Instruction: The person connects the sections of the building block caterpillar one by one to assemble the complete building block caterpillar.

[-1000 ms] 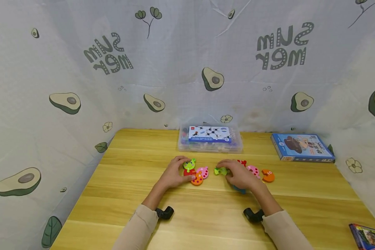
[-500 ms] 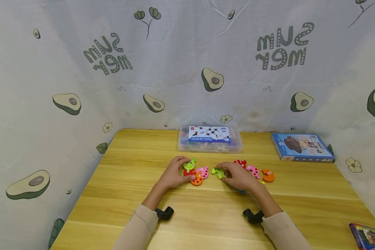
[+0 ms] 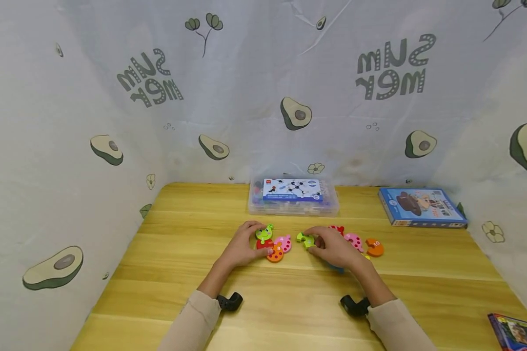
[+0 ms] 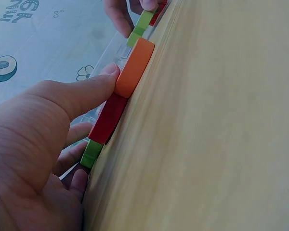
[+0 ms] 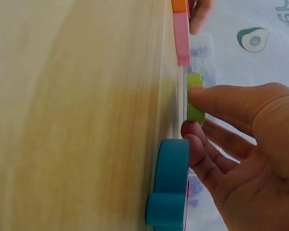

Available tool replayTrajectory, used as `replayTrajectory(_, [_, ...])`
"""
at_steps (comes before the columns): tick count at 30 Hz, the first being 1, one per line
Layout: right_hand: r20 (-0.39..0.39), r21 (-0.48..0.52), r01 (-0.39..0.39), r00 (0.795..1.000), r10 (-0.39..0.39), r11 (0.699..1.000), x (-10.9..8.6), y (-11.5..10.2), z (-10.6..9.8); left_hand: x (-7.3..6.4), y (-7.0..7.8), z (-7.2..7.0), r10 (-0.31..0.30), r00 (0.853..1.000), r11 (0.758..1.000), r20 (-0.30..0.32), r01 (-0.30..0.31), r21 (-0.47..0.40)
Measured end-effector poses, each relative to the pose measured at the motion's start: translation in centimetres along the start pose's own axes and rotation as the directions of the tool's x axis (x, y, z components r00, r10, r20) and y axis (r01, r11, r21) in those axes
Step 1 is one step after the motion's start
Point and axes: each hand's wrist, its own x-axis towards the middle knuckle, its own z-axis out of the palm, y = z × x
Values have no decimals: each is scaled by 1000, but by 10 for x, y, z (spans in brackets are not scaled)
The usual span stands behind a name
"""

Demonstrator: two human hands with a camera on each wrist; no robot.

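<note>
On the table my left hand holds the joined pieces of a caterpillar number puzzle, thumb against the orange piece and fingers around the smiling green head. A red piece lies between those two, and a pink piece joins the orange one at its right. Just right of this chain, my right hand pinches a light green puzzle piece between thumb and fingers. A gap separates it from the pink piece. Below the right fingers stands a teal piece, mostly hidden by the hand in the head view.
Around the right hand lie loose puzzle pieces: a red one, a pink one and an orange one. Behind are a clear plastic case and a blue box. A small box lies at the near right.
The right hand has drawn the light green piece slightly left and turned it, so more of it shows. The left hand keeps its hold on the joined pieces. The head view has shifted slightly.
</note>
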Motion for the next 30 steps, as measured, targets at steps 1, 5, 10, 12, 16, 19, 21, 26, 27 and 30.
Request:
replayTrajectory(1, [-8, 6, 4, 1000, -4, 1000, 0, 0, 0, 0, 0, 0, -2, 1000, 1000, 1, 2, 2])
replayTrajectory(5, [-38, 24, 10, 999, -9, 1000, 1, -2, 1, -1, 0, -1, -5, 1000, 1000, 1, 5, 3])
replayTrajectory(10, [-75, 20, -5, 997, 6, 1000, 3, -6, 3, -1, 1, -3, 4, 1000, 1000, -6, -4, 6])
replayTrajectory(12, [-86, 24, -9, 996, 11, 1000, 4, -8, 3, -1, 2, -3, 8, 1000, 1000, -6, -8, 0])
replayTrajectory(16, [-92, 30, 13, 996, -11, 999, 8, -13, 4, 0, 1, -3, 8, 1000, 1000, -2, -8, -1])
replayTrajectory(19, [-89, 24, 36, 995, -34, 999, 12, -16, 8, -1, 0, -3, 16, 1000, 1000, 6, -16, 4])
replayTrajectory(21, [-87, 19, 41, 995, -39, 999, 14, -19, 11, -1, 0, -3, 24, 1000, 1000, 15, -24, 2])
replayTrajectory(26, [-87, 5, 27, 996, -27, 1000, 21, -25, 17, 0, 0, -3, 25, 999, 1000, 32, -24, -8])
replayTrajectory(27, [-88, 2, 22, 996, -22, 1000, 22, -26, 17, 0, -1, -3, 21, 999, 1000, 35, -21, -7])
replayTrajectory(30, [-79, -25, 22, 997, -24, 999, 25, -27, 20, 1, -1, -3, 27, 999, 1000, 41, -26, -12])
